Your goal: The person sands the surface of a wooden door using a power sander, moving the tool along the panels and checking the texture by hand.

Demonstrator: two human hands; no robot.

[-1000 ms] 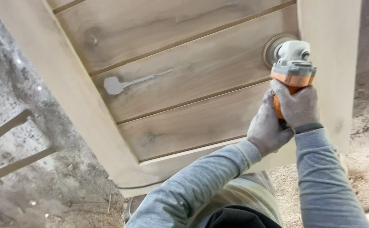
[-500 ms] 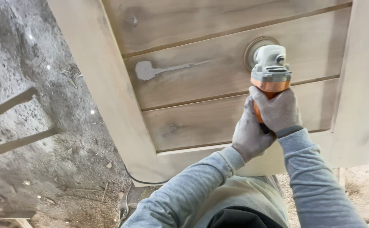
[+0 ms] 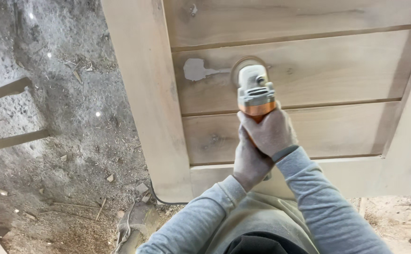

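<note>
Head view: both hands on the grinder (image 3: 256, 91), gloved. Right hand (image 3: 267, 132) wraps the orange body just behind the head, fingers fully closed on it; left hand (image 3: 249, 162) clamps the rear of the handle, touching the right. Disc sits flat on the middle plank of the wooden door (image 3: 309, 70), just beside a pale filler patch (image 3: 195, 69). Dusty floor (image 3: 64, 131) to the left.
</note>
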